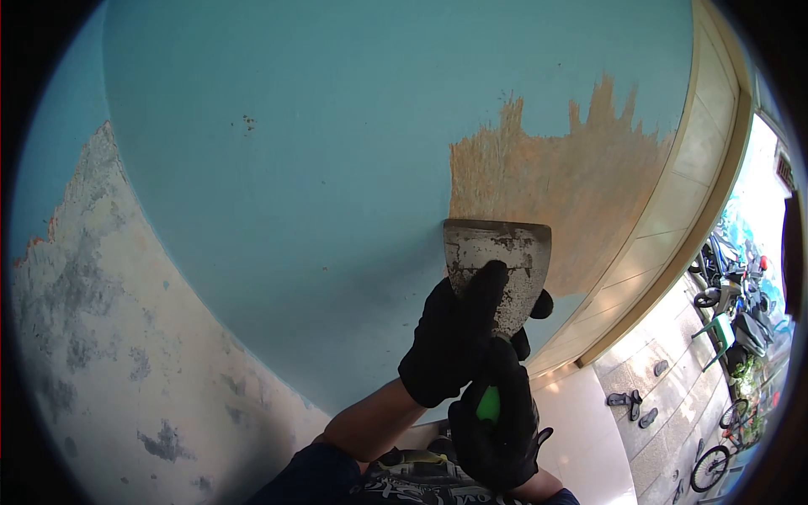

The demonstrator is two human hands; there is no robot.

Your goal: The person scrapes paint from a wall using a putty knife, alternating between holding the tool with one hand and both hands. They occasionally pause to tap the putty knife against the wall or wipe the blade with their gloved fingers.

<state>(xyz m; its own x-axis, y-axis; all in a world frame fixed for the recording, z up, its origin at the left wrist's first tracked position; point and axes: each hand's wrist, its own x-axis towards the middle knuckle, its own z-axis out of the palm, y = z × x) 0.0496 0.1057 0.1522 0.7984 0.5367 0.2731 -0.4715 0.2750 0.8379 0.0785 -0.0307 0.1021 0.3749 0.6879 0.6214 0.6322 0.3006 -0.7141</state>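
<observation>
Scraper blade: grey, off-white smears
Handle: green
Gloves: black
Painted wall: teal-blue
Scraped patch: tan, streaked
Side wall: off-white, grey-blotched

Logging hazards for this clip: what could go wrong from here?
1. The gloved left hand grips the scraper's blade while the right hand holds the green handle; a slip could bring the left fingers against the wall.
2. The blade has distinct corners; tilted, one might gouge the tan patch.
3. That patch runs over to the beige trim; a stray stroke there could scuff it.
</observation>
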